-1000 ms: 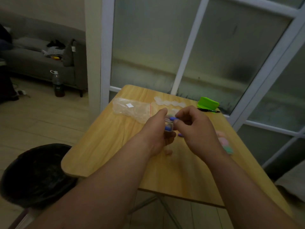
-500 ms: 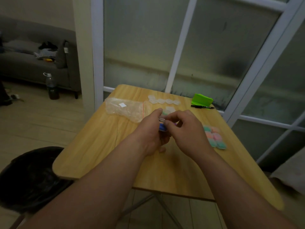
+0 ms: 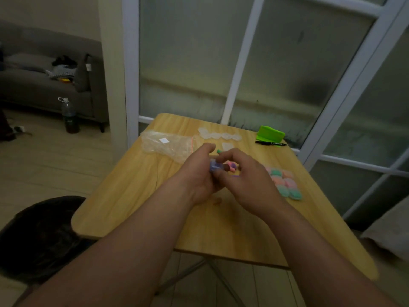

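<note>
The plastic bag (image 3: 166, 144) lies flat at the far left of the bench (image 3: 132, 202), its mouth toward the middle. Just right of it my left hand (image 3: 199, 180) hovers over the bench, its grip curled round the small clear case (image 3: 215, 167), thumb on top and fingers underneath. A second ago only blue bits showed in that case. Now a pink piece (image 3: 231, 166) sits at its open side and a green bit (image 3: 219, 151) peeks out above my fingertips, so I judge the filling has moved on by a colour or two.

My right hand (image 3: 245, 180) meets the left one at the case, its grip tight and small: fingers curled in, pinching the pink piece against the opening. It is not seated yet, as far as I can see.

Behind my hands a row of empty clear shells (image 3: 219, 136) waits. Further right the finished pastel cases (image 3: 284, 182) lie in a cluster, and at the far right edge are a green block (image 3: 270, 133) and a black pen (image 3: 271, 143). Several shells are left, so the job is well short of done.
</note>
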Demonstrator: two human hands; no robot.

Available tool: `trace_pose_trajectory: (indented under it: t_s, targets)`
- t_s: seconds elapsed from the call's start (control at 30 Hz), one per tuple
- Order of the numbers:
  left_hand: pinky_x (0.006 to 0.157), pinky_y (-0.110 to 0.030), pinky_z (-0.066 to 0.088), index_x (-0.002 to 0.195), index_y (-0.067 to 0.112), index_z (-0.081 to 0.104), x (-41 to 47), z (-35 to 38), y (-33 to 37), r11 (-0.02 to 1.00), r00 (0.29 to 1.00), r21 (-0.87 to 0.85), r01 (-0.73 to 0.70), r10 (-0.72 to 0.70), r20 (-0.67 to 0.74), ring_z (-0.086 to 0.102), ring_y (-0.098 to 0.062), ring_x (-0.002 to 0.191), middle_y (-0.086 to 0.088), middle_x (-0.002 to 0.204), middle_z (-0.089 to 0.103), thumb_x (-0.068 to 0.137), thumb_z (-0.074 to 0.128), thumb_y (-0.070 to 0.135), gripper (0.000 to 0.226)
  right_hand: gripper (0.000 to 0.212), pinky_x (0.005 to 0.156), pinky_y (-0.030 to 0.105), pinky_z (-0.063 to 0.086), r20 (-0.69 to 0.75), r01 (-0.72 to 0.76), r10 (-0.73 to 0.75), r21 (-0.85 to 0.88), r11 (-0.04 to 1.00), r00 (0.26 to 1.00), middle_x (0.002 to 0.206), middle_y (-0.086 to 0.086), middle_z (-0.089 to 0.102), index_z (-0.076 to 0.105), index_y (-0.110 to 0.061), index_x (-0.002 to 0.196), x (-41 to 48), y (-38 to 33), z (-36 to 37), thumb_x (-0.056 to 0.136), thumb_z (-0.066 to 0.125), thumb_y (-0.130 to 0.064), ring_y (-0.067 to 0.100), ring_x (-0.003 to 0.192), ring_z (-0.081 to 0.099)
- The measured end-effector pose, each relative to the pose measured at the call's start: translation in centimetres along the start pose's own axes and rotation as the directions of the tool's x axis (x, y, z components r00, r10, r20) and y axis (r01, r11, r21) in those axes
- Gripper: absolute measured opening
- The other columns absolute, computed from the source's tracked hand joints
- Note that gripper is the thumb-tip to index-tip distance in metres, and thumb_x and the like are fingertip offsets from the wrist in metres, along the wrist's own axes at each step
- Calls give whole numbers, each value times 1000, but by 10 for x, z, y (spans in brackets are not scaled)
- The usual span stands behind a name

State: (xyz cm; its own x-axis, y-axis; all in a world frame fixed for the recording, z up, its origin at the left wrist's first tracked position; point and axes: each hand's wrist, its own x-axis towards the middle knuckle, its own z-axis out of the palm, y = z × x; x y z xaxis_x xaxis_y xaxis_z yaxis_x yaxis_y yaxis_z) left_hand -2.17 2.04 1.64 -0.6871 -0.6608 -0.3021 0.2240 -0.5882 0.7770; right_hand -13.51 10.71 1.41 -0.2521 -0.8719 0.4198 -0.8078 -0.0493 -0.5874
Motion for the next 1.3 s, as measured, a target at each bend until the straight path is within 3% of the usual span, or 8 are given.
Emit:
trace_pose_trajectory:
  t_s: [0.13, 0.23, 0.37, 0.57, 0.7, 0.93, 1.13, 1.3]
  targets:
    - [87, -42, 53, 120, -1, 64, -3, 2, -3, 999, 998, 39, -32, 30, 58, 64, -22, 75, -13, 93, 73, 101, 47, 22, 34, 24, 73, 12, 47, -14, -16, 16, 0, 1000, 1000, 107, -18, 68, 60, -32, 111, -1, 6, 0, 95, 77, -29, -5, 99, 61]
    - [91, -40, 62, 132, -6, 62, 1, 0, -5, 994, 990, 64, -84, 76, 122, 74, -26, 104, -22, 123, 73, 103, 47, 6, 34, 43, 82, 12, 54, -10, -56, 57, 97, 994, 998, 120, -17, 68, 55, -29, 130, -2, 11, -8, 94, 79, -26, -10, 104, 64]
    - [115, -57, 43, 140, 2, 58, 5, 1, -11, 976, 987, 188, -113, 90, 131, 74, -29, 112, -18, 121, 75, 101, 53, 6, 40, 63, 87, 15, 54, -2, -89, 89, 81, 993, 996, 130, -17, 64, 48, -33, 147, -10, 14, -17, 93, 80, -33, -6, 109, 65]
    - [86, -39, 64, 138, -4, 56, -1, 21, -22, 978, 984, 146, -147, 130, 121, 75, -36, 108, -30, 123, 70, 104, 49, -3, 35, 55, 80, 3, 47, -48, -79, 78, -28, 996, 996, 127, -13, 59, 55, -30, 143, -25, 19, -29, 94, 78, -36, -9, 110, 57]
    - [76, -33, 64, 124, -6, 65, -9, 37, -32, 965, 976, 206, -164, 128, 179, 75, -24, 89, -24, 111, 72, 106, 43, -4, 28, 36, 82, 14, 44, -66, -62, 53, -147, 987, 996, 118, -13, 60, 69, -36, 127, -31, 25, -41, 92, 76, -38, -2, 106, 57]
    - [101, -44, 57, 109, 9, 66, -10, 66, -49, 960, 988, 254, -117, 86, 131, 69, -26, 107, -15, 113, 70, 108, 52, 18, 16, 31, 81, 21, 48, -112, -164, 144, -199, 966, 983, 113, -12, 65, 68, -30, 123, -55, 57, -80, 94, 77, -38, -1, 100, 58]
    - [88, -39, 62, 117, 4, 58, 2, 67, -46, 980, 989, 140, -144, 148, -17, 72, -28, 96, -20, 113, 66, 106, 51, 17, 18, 22, 78, 33, 58, -101, -464, 453, -233, 855, 886, 116, -8, 61, 57, -34, 112, -82, 100, -111, 97, 72, -37, 5, 96, 60]
    - [85, -37, 62, 115, 3, 57, 5, 69, -45, 980, 986, 108, -166, 168, -16, 72, -27, 95, -20, 112, 67, 106, 51, 16, 17, 18, 77, 41, 61, -89, -477, 469, -184, 859, 879, 107, -12, 62, 55, -36, 106, -88, 105, -108, 99, 70, -43, 8, 94, 64]
